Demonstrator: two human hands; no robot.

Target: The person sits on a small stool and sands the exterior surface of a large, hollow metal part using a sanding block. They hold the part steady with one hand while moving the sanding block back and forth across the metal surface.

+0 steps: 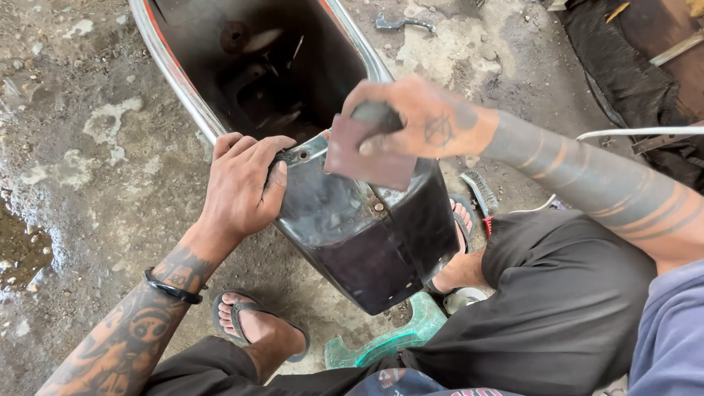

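A black scooter body shell (359, 235) with a chrome rim (176, 73) stands tilted on the concrete between my legs. Its hollow inside faces up at the top of the view. My left hand (242, 183) grips the shell's near left edge. My right hand (411, 117) hovers just above the shell's rim, holding a reddish-brown sheet of sandpaper (367, 154) wrapped over a dark block. The sheet hangs down against the top of the shell's dark, shiny panel.
Wet, stained concrete floor lies all around, with a puddle (18, 249) at the left. A green plastic stool (396, 337) sits under me. A wire brush (480, 194) lies by my right foot. A metal tool (400, 23) lies at the top, and a white cable (638, 133) runs right.
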